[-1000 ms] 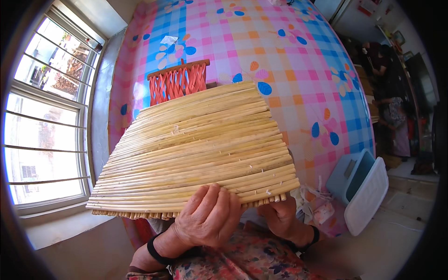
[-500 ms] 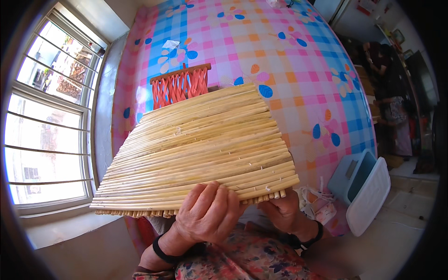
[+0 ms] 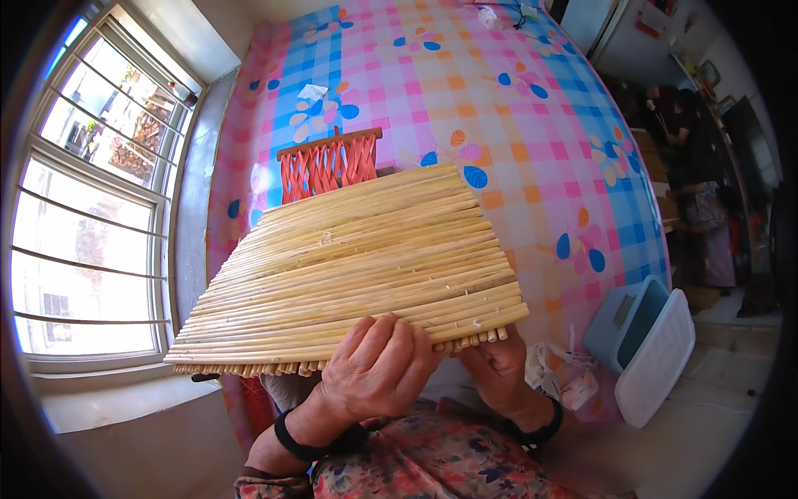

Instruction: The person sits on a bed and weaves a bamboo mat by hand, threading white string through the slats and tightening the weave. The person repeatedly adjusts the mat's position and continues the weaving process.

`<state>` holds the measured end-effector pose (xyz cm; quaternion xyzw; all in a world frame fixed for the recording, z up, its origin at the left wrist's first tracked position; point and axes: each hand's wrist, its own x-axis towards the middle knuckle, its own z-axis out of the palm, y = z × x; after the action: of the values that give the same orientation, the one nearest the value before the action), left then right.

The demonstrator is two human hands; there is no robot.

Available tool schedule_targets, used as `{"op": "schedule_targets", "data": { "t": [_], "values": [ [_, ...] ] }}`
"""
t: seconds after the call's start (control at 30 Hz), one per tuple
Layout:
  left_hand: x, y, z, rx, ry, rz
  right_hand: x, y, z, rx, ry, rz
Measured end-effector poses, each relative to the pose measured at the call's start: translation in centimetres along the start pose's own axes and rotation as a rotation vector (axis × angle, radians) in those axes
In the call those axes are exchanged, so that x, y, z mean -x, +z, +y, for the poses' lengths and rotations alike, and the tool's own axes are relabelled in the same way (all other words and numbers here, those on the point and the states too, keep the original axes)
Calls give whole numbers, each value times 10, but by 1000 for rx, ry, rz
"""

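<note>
A broad mat of pale yellow reed stalks (image 3: pixel 357 258), laid side by side in rows, stretches out in front of me. Small light tufts of thread or fibre poke out along its surface. My left hand (image 3: pixel 378 366) is closed over the near edge, its bent fingers on top of the stalks. At the near right corner, my right hand (image 3: pixel 497 373) pinches the edge from below, where the cut stalk ends show; part of its fingers is hidden under the mat. Stalk ends also line the near left edge.
Beyond the mat lies a red strap-woven piece with a wooden bar (image 3: pixel 329 166), on a checked flowered cover (image 3: pixel 532 158). A blue-grey bin (image 3: pixel 611 328) and white lid (image 3: pixel 657 358) stand at the right. A barred window (image 3: pixel 91 249) is at the left. Other people (image 3: pixel 706 208) are far right.
The view has shifted slightly, so the cover and the red woven piece sit a little lower. Both hands keep their grip on the mat, whose near edge has come up slightly.
</note>
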<state>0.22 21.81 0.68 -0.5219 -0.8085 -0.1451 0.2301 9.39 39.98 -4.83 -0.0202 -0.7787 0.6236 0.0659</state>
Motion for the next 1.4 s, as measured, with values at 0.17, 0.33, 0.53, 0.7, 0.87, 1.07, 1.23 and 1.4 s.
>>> {"op": "schedule_targets", "data": {
  "t": [0.17,0.33,0.53,0.7,0.87,1.07,1.23,1.4],
  "values": [
    [0,-1,-1,-8,-30,15,-6,2,-6,92,-65,48],
    [1,-1,-1,-27,-20,31,-11,-3,-5,-36,-107,10],
    [0,-2,-2,-18,2,14,-9,-6,-1,8,-140,12],
    [-1,-1,-2,-6,6,12,-2,-3,9,-47,-116,18],
    [-1,-1,-2,2,2,14,1,-1,17,-46,-92,-20],
    [-1,-1,-2,8,-2,-3,0,1,22,-13,-52,23],
    [0,1,-1,12,-3,-2,3,3,20,10,-27,57],
    [-3,0,-2,-8,-3,10,4,2,23,-66,-29,-4]
  ]
}}
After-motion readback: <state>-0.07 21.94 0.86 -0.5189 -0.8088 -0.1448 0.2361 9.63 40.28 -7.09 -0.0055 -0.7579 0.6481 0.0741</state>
